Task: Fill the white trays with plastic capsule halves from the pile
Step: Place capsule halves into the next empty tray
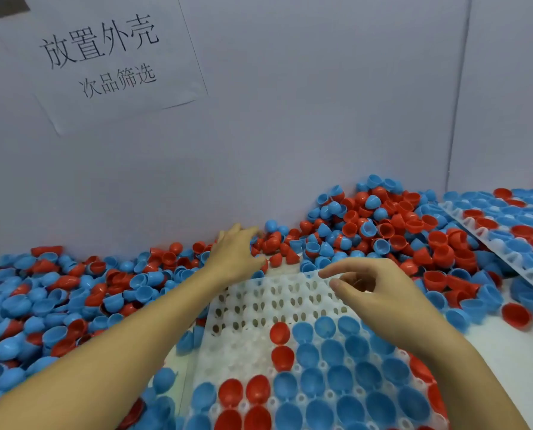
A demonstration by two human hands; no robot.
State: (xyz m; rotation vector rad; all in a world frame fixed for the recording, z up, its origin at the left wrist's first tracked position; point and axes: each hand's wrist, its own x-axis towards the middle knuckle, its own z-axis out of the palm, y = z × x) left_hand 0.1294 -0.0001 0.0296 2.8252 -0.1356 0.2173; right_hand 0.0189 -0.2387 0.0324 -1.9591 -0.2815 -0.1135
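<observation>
**A:** so where's everything sitting right now?

**B:** white tray (260, 301) is dead center in front of me. The near half is packed with blue and red capsule halves, cups up, and the far rows at 12 o'clock are bare holes. The pile (380, 226) of loose halves banks up against the wall from 9 o'clock round to 1 o'clock. A second tray (488, 243), already full, leans on the heap at 2 o'clock.

**A:** and your hands?

**B:** my left hand (235, 254) is at the tray's far edge, reaching into the pile; its fingers (243, 232) are curled among the halves, but I can't tell if they've got one. My right hand (372, 288) hovers over the bare rows, fingers (336, 270) loosely bent, holding nothing. A paper sign (103, 57) is on the wall at 11 o'clock.
</observation>
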